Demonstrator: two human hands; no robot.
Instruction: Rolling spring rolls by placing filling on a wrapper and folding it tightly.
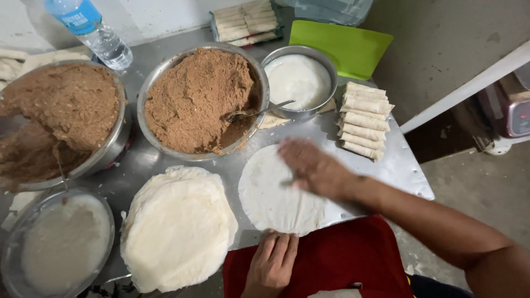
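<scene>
white wrapper | brown filling | white paste | green board | red cloth | pale rolls | blue-capped bottle

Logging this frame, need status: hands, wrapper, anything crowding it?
Left hand flat on near edge of the round thin white wrapper. Right hand open, blurred, over its far side. Wrapper flat, unfilled. Steel bowl of brown filling just beyond, not touching.
</scene>
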